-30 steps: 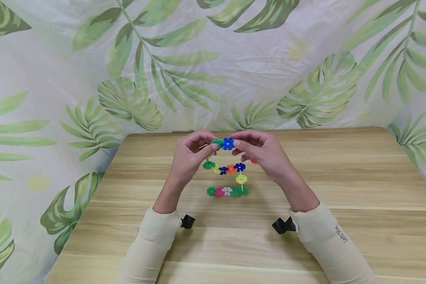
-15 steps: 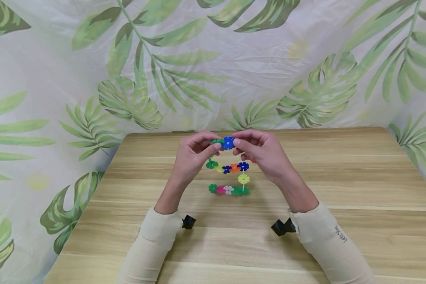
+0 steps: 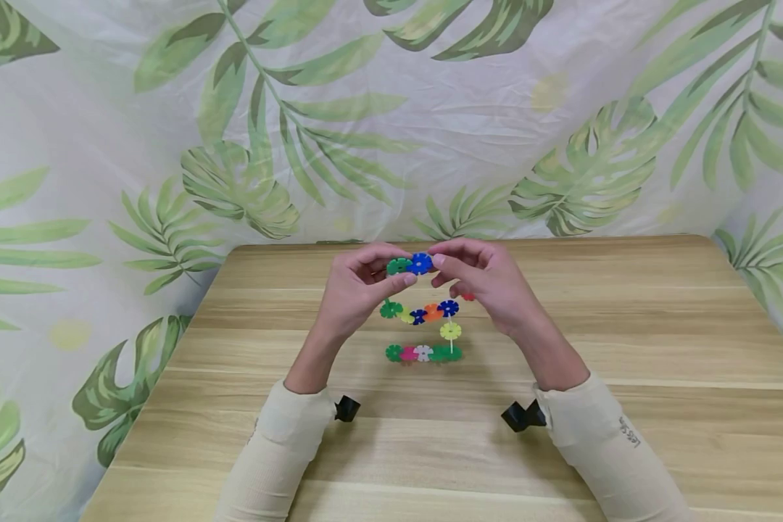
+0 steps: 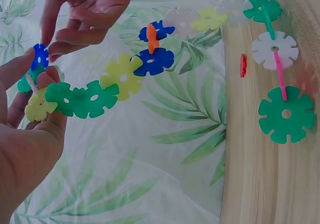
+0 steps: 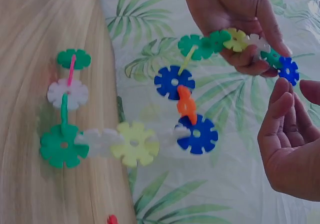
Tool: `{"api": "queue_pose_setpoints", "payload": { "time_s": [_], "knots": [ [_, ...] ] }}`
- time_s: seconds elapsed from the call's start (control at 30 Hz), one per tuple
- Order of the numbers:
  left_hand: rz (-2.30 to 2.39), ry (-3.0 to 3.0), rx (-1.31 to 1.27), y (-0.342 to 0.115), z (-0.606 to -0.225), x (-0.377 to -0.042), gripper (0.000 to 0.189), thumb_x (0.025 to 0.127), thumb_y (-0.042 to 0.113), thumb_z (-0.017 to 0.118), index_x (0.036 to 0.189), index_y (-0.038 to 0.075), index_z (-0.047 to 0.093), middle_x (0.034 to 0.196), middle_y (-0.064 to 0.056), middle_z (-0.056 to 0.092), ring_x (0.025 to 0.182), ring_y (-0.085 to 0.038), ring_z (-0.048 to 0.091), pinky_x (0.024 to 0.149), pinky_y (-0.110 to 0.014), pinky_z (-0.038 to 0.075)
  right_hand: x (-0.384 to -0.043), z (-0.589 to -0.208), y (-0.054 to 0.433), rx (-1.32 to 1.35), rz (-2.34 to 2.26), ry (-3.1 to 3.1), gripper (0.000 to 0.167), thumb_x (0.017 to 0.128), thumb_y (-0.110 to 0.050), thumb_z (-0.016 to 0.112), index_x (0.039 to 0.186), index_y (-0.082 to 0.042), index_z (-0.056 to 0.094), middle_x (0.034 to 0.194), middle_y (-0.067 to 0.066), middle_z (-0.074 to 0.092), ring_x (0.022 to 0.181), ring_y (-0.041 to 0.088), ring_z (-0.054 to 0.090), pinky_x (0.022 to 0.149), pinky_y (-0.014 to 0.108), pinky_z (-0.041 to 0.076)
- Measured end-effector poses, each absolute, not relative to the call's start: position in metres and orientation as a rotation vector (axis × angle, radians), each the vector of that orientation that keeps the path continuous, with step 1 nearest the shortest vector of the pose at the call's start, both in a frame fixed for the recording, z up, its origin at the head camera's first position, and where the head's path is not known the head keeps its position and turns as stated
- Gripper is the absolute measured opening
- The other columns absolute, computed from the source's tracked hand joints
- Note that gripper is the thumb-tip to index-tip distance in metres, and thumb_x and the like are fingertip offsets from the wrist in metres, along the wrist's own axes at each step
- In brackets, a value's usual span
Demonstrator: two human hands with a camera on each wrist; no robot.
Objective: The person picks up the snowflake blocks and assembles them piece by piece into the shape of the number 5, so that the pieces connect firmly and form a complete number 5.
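Slotted plastic snowflake discs form a zigzag chain. Its lowest row has a pink disc (image 3: 409, 353) and a white disc (image 3: 423, 353) between green ones, close over the table. A yellow disc (image 3: 451, 331) links that row to a middle row with an orange disc (image 3: 433, 312). At the top, my left hand (image 3: 357, 284) grips the chain near a green disc (image 3: 398, 266), thumb in front and fingers behind. My right hand (image 3: 486, 279) pinches the edge of the blue end disc (image 5: 289, 71) joined to that green one. Yellow discs (image 4: 40, 106) lie against the left fingers.
A loose red disc (image 4: 243, 65) lies on the wooden table (image 3: 626, 326), partly behind my right hand in the head view. A leaf-print cloth (image 3: 431, 130) hangs behind the table. Black camera mounts (image 3: 348, 408) stick out from both cuffs.
My left thumb has slid right and down, showing more of the green disc. The right thumb has shifted slightly outward on the blue disc's edge. The hanging chain has swung slightly right.
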State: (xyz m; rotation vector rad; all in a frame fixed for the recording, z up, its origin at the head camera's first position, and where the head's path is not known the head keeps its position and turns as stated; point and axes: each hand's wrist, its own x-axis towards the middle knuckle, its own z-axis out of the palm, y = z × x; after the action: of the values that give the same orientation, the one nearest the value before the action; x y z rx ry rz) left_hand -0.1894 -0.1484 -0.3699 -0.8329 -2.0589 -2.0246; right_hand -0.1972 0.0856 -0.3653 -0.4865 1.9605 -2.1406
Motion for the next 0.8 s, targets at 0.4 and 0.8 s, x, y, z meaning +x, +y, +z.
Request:
{"api": "queue_pose_setpoints", "payload": {
  "time_s": [0.4,0.8],
  "knots": [
    [-2.014,-2.095,-0.794,-0.150,-0.367,-0.189,0.036,0.093,0.017,0.087,0.113,-0.010,0.074,0.096,0.000,0.081,0.081,-0.009,0.072,0.071,-0.019,0.058,-0.244,-0.393,0.118,-0.462,-1.707,2.278,0.037,0.107,-0.027,0.068,0.138,-0.008,0.068,0.123,0.012,0.074,0.105,0.020,0.072,0.085,0.030,0.063],
    [-1.976,-2.130,-0.758,-0.151,-0.367,-0.188,0.022,0.092,-0.008,0.078,0.114,-0.010,0.073,0.089,0.009,0.078,0.071,-0.010,0.065,0.062,-0.019,0.051,-0.278,-0.440,0.133,-0.609,-1.337,2.503,0.038,0.103,-0.013,0.070,0.137,0.003,0.069,0.128,0.021,0.074,0.114,0.032,0.069,0.095,0.038,0.060]
  ]
}}
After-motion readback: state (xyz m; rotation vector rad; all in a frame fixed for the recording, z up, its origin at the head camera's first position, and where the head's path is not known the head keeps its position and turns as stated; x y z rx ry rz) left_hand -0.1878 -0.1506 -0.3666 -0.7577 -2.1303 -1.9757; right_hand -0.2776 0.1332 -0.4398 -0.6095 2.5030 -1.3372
